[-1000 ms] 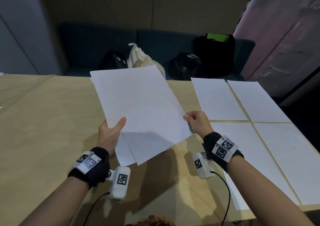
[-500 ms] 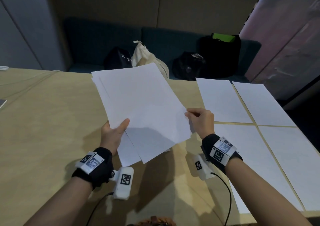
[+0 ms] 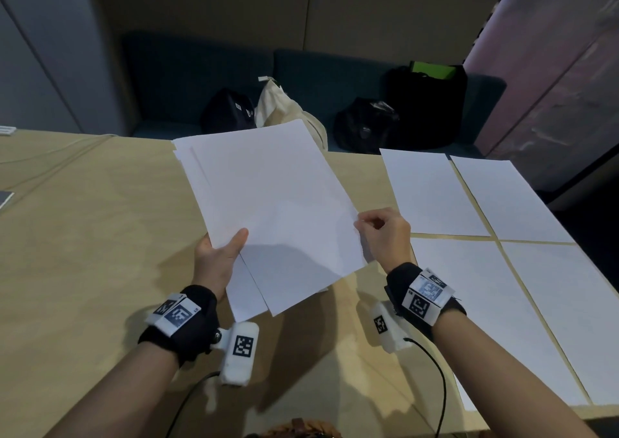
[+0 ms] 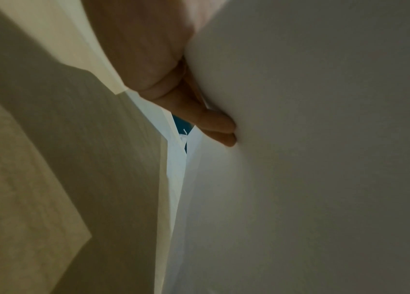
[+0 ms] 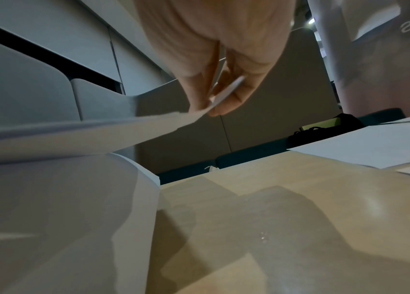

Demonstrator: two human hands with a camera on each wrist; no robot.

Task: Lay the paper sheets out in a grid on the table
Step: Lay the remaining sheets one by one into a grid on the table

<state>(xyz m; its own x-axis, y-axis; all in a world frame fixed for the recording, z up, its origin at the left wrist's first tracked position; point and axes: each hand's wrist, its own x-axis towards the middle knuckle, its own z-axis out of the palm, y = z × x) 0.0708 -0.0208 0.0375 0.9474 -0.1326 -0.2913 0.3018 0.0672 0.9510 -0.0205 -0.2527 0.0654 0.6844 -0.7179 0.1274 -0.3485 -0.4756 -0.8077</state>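
Note:
A stack of white paper sheets [image 3: 268, 203] is held tilted above the wooden table [image 3: 83, 236]. My left hand [image 3: 217, 256] grips its lower left edge, thumb on top, fingers [image 4: 214, 125] underneath the stack [image 4: 312, 159]. My right hand [image 3: 382, 233] pinches the right edge of the top sheet [image 5: 148, 123] between thumb and fingers [image 5: 229, 99]. Several white sheets lie flat in a grid at the right: two at the back [image 3: 432, 193] [image 3: 505, 199] and two nearer ones [image 3: 485, 320] [image 3: 576, 303].
Behind the table stands a dark bench [image 3: 318, 75] with black bags [image 3: 425, 105], a cream tote [image 3: 284, 109] and another dark bag [image 3: 227, 112]. Cables [image 3: 50, 156] run over the table's far left. A cable [image 3: 435, 387] hangs from my right wrist camera.
The stack has stayed almost in place while the view shifted a little. My right hand's fingers have curled tighter on the top sheet's right edge.

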